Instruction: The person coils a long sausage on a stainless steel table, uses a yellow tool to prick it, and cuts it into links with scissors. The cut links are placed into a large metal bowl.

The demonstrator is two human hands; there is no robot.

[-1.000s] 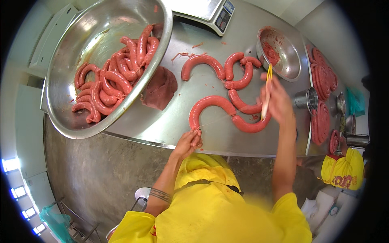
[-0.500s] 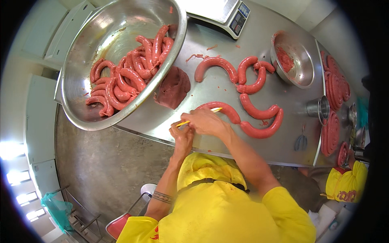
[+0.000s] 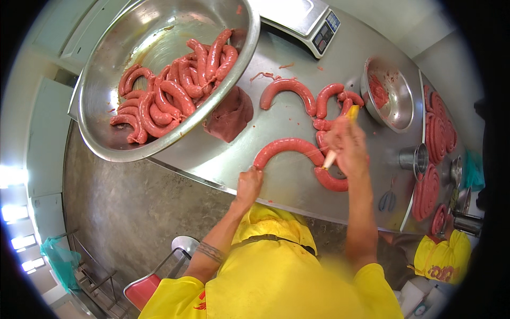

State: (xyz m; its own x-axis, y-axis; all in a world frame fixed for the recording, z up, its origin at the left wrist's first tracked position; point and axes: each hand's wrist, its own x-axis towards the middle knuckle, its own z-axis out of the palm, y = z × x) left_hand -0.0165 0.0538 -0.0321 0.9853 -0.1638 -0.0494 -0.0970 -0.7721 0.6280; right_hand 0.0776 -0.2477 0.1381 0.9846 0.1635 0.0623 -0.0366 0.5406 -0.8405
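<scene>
My left hand (image 3: pixel 249 186) is closed around the near end of a long pink sausage (image 3: pixel 287 145) at the table's front edge. That sausage arches right into a linked chain, whose loops include a far sausage (image 3: pixel 289 87). Over the chain's middle, my right hand (image 3: pixel 348 149) grips a yellow stick (image 3: pixel 353 112), blurred by motion, with a whitish lower end; its hold hides part of the links below. A thin pale thread seems to stretch between my two hands, above the arched sausage.
A big steel basin (image 3: pixel 207 121) of sausages tilts at the left, beside a dark meat slab (image 3: pixel 229 116). Behind stand a scale (image 3: pixel 320 40) and a steel bowl (image 3: pixel 402 98) with minced meat. Rightward are a metal cup (image 3: pixel 413 158), scissors (image 3: pixel 388 200), coiled sausages (image 3: pixel 440 130) and another person's yellow sleeve (image 3: pixel 443 255).
My right hand has swung right and away from my left with the yellow stick. My left hand now grips the sausage's end; both hands were together at the stick before.
</scene>
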